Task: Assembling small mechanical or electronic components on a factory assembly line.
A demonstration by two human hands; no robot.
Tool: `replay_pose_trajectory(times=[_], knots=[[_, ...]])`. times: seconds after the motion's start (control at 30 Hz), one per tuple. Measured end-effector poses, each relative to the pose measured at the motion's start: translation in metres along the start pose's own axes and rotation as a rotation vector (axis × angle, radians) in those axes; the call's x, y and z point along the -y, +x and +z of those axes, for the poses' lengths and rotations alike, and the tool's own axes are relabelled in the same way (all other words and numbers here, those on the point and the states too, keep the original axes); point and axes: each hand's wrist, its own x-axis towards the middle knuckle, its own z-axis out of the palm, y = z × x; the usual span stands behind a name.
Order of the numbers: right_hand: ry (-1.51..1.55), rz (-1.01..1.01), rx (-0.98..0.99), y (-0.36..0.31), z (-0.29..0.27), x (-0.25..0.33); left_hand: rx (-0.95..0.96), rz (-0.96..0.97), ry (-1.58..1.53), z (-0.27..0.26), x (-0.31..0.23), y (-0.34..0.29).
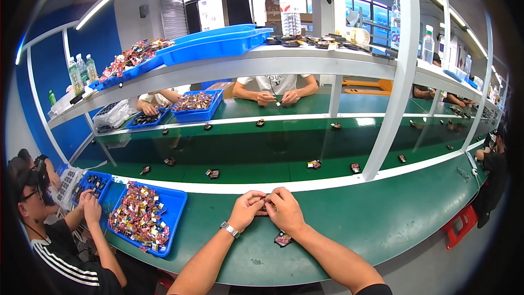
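Note:
My left hand (245, 212) and my right hand (285, 212) meet over the green bench (349, 224), fingers pinched together. Between the fingertips is a small dark electronic part (266, 206), mostly covered, so its exact kind is unclear. A watch sits on my left wrist. Just below my right hand, near the wrist, lies a small black piece with a red and gold circuit board (283, 239). To my left stands a blue tray (180, 202) heaped with small red, white and gold circuit boards (139, 216).
Beyond a white rail, a green conveyor (245, 155) carries scattered small parts. White posts (390, 98) hold a shelf with blue trays (213, 46) and bottles. A co-worker (60, 240) sits at left beside another blue tray; others sit across. A red stool (460, 226) stands at right.

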Motion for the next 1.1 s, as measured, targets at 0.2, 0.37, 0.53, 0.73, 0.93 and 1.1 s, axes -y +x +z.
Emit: replay_pose_trajectory(times=[0.2,0.37,0.53,0.73,0.93,1.1], knots=[[0.297,0.262,0.048,0.000,-0.002,-0.005,-0.074,0.068,0.110,0.003,0.009,0.005],[0.369,0.383,0.092,-0.001,0.005,-0.009,-0.060,0.067,0.223,-0.003,0.011,0.005],[0.357,0.446,0.032,0.016,0.005,-0.039,-0.089,0.058,0.007,0.000,0.005,0.000],[0.178,0.533,-0.080,0.053,0.008,-0.114,-0.087,0.065,0.077,0.007,0.005,0.006],[-0.403,0.457,-0.231,0.055,-0.043,-0.150,-0.059,0.050,0.104,-0.003,0.005,-0.001],[-0.512,0.732,-0.153,0.047,-0.054,-0.175,-0.019,0.044,0.091,0.001,0.003,0.003]])
